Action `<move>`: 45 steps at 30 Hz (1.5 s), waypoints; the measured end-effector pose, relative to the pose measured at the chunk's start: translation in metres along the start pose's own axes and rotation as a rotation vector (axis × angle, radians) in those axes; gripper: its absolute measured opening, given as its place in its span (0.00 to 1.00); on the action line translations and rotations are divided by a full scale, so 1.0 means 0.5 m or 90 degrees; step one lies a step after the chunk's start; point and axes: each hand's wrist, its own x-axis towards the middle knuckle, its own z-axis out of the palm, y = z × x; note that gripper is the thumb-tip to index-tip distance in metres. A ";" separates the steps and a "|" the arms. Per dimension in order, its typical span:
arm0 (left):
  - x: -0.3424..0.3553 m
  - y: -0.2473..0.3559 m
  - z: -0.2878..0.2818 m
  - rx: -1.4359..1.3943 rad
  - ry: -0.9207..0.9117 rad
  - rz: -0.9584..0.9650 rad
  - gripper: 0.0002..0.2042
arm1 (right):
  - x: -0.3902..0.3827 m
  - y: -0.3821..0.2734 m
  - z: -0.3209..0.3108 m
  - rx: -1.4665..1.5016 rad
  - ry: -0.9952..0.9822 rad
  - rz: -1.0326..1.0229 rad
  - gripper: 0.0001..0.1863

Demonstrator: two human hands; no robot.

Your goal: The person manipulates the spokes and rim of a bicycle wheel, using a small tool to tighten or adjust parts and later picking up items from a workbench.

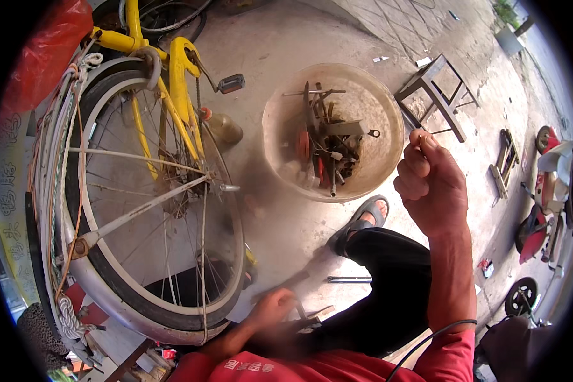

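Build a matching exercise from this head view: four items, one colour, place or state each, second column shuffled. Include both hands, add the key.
Column 1
1. Bicycle frame
2. Basin
3. Right hand
4. Left hand

Column 2
A. Raised, curled closed
B. Holding a pile of metal parts
C. Low in the picture, blurred
D. Yellow

Pairs: 1-D, 2-B, 3-A, 4-C
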 end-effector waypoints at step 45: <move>-0.552 -0.229 -0.121 -0.295 0.466 0.463 0.12 | -0.141 0.452 0.071 -0.358 -0.145 0.564 0.08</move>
